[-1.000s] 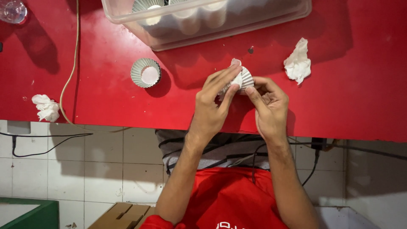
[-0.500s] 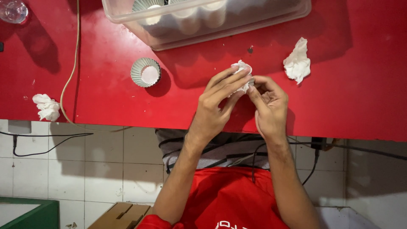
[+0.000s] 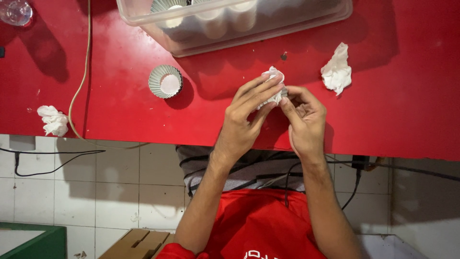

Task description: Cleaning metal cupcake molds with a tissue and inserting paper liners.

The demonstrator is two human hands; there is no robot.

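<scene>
Now fully wrapped in tissue (image 3: 273, 76): cup, pinched between left hand (image 3: 244, 120) and right hand (image 3: 304, 120), nearer left fingertips.

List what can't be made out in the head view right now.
- Item in the hands: left hand and right hand cover all but some white paper.
- Clear plastic bin: cut off by the top edge; contents blurred behind its wall.
- Glass object: cropped at the top-left corner.
</scene>
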